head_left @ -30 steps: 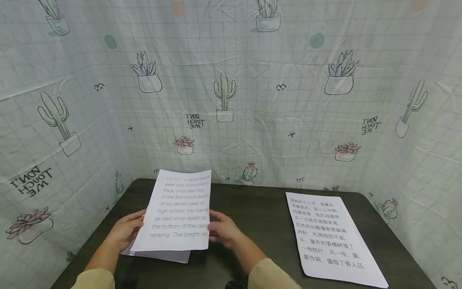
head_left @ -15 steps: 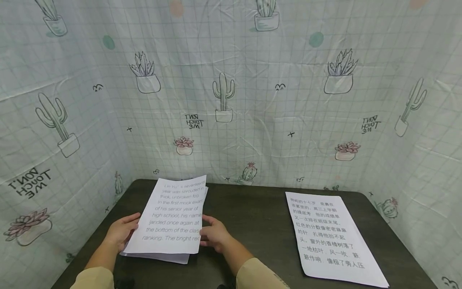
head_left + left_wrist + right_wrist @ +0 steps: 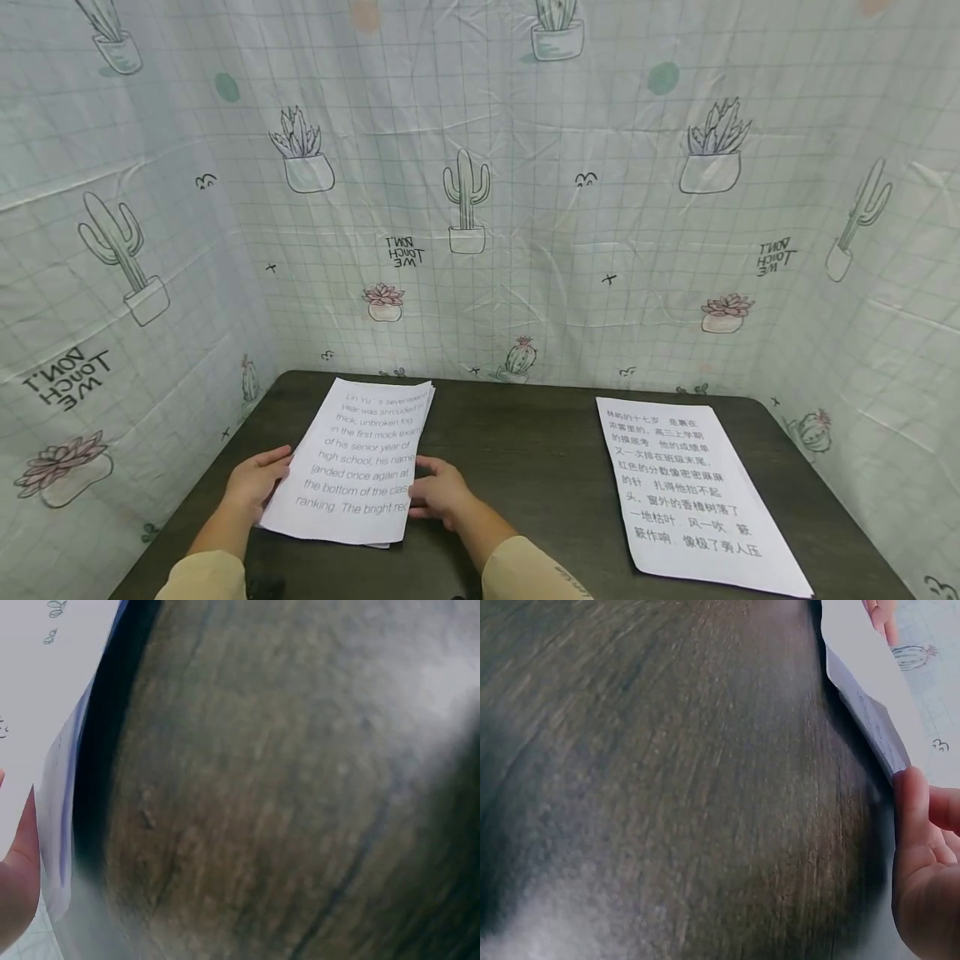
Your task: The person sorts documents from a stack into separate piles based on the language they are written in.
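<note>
A white sheet of paper (image 3: 352, 467) printed with large English text lies over other sheets at the left of the dark table. Corners of the under sheets (image 3: 381, 546) stick out along the near edge. My left hand (image 3: 255, 483) holds the sheet's left edge, and part of its thumb (image 3: 19, 877) shows in the left wrist view. At the right edge my right hand (image 3: 444, 492) grips the paper between thumb and fingers. In the right wrist view the sheet's near edge bows a little above the sheets below, with a fingertip (image 3: 911, 784) right at its corner.
A second paper (image 3: 686, 500) with Chinese text lies at the right of the dark wooden table (image 3: 525, 467). A pale grid curtain (image 3: 525, 275) printed with cacti hangs close behind and on both sides.
Both hands have lowered the English-text sheet from a raised, tilted position onto the sheets beneath, bringing it slightly nearer and to the left. The Chinese-text paper has stayed in place.
</note>
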`<state>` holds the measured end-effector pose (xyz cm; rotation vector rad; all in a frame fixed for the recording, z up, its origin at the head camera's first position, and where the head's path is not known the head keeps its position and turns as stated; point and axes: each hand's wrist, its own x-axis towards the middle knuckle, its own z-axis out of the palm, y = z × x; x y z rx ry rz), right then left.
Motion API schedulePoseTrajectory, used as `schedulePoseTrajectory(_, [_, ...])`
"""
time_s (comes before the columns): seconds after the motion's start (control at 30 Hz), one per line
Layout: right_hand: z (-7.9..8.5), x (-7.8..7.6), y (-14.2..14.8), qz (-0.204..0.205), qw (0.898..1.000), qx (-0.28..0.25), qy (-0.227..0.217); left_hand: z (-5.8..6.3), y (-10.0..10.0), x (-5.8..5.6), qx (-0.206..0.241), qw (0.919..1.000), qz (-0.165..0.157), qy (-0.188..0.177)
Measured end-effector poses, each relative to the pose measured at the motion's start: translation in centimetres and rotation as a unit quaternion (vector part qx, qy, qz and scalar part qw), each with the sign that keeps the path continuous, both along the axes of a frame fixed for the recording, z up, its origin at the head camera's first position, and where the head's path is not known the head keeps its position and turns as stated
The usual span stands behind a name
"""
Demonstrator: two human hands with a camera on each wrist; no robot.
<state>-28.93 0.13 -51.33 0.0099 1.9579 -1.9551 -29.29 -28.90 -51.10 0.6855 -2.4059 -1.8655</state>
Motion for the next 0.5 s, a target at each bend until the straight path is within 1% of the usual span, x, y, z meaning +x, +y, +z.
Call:
schedulePoseTrajectory(0.17, [0.1, 0.2, 0.1, -0.016, 1.0, 0.026, 0.003, -0.4, 0.3, -0.3, -0.029, 0.9996, 0.0, 0.003])
schedulePoseTrajectory(0.27, [0.1, 0.2, 0.1, -0.018, 0.999, 0.038, 0.005, -0.4, 0.5, -0.4, -0.041, 0.9992, 0.002, 0.004])
schedulePoseTrajectory(0.37, [0.0, 0.2, 0.0, -0.011, 0.999, 0.05, 0.008, -0.2, 0.6, -0.2, -0.047, 0.9989, 0.002, 0.004])
schedulePoseTrajectory(0.43, [0.2, 0.2, 0.0, -0.005, 0.998, 0.06, 0.01, 0.1, 0.7, 0.0, -0.05, 0.9988, -0.002, 0.0])
schedulePoseTrajectory(0.5, [0.4, 0.3, 0.1, 0.003, 0.997, 0.073, 0.016, 0.6, 0.9, 0.2, -0.07, 0.9974, -0.014, -0.006])
